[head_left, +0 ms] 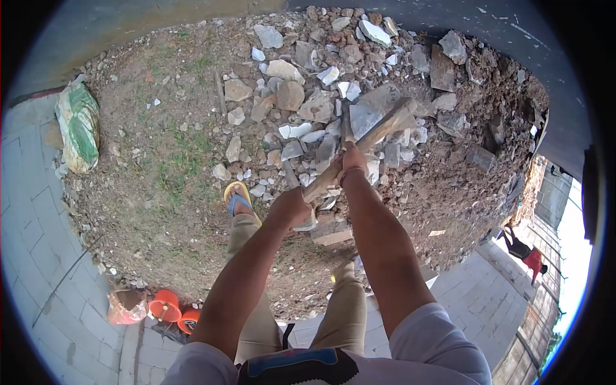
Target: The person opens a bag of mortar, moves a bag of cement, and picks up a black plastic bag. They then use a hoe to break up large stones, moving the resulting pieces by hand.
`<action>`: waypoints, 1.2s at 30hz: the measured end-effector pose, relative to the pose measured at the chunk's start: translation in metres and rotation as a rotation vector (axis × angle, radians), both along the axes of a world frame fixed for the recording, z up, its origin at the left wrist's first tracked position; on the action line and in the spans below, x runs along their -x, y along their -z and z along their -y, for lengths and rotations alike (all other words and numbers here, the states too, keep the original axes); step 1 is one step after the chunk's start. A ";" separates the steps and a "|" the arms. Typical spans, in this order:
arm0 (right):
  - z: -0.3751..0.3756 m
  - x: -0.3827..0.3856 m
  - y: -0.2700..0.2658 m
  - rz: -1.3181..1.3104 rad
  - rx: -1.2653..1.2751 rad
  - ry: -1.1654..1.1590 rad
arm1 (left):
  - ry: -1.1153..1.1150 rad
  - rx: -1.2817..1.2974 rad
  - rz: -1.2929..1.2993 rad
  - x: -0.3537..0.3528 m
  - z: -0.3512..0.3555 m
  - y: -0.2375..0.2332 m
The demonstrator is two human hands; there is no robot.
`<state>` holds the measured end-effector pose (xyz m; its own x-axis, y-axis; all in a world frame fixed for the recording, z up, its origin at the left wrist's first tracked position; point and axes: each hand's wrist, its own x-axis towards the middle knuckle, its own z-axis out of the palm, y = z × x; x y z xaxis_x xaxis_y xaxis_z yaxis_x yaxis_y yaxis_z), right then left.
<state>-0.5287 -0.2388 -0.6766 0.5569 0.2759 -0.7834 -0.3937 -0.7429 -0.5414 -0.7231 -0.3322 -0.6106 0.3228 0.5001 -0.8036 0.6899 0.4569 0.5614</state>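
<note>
Both hands grip a thick, rough wooden handle point(389, 122) that slants up to the right over the rubble. My left hand point(291, 209) is wrapped round its lower part, nearer my body. Further up, my right hand point(353, 163) is closed round it, with a band at the wrist. A dark, narrow bar point(347, 122) shows just beyond my right hand; whether it belongs to the handle I cannot tell. Beneath the handle lie pale broken stones, among them a large grey slab point(366, 118). A flat brick-like piece point(333, 238) lies below my hands.
My left foot wears a yellow flip-flop point(239, 196) on the dirt. A green-white sack point(78, 125) lies far left, and orange buckets point(165, 306) stand lower left beside a reddish bag point(127, 307). Another person point(531, 258) in red is at far right. A dark wall point(449, 16) borders the rubble.
</note>
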 end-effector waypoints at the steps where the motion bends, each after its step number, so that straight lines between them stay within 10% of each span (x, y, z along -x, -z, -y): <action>1: 0.009 0.013 0.008 -0.070 0.022 0.000 | 0.017 0.017 -0.002 0.010 0.009 0.002; 8: 0.052 0.030 0.018 -0.049 -0.017 -0.062 | -0.073 -0.040 -0.039 0.018 0.061 0.010; 19: 0.183 0.056 -0.128 -0.272 -0.404 0.131 | -0.087 -0.410 -0.216 0.020 0.201 -0.084; 26: 0.136 -0.063 -0.176 0.481 -0.709 0.070 | -0.017 -0.414 0.284 -0.098 0.090 -0.052; 34: 0.061 -0.100 -0.007 0.460 -0.043 0.344 | 0.455 -0.334 0.283 -0.117 -0.044 0.057; 36: 0.029 -0.050 -0.010 0.707 0.187 0.113 | 0.405 0.245 0.154 -0.075 -0.085 0.038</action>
<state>-0.4782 -0.2676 -0.6671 0.9633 0.0837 -0.2550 -0.0773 -0.8234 -0.5622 -0.6485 -0.2476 -0.6486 0.5761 0.1124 -0.8096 0.7571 0.3002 0.5803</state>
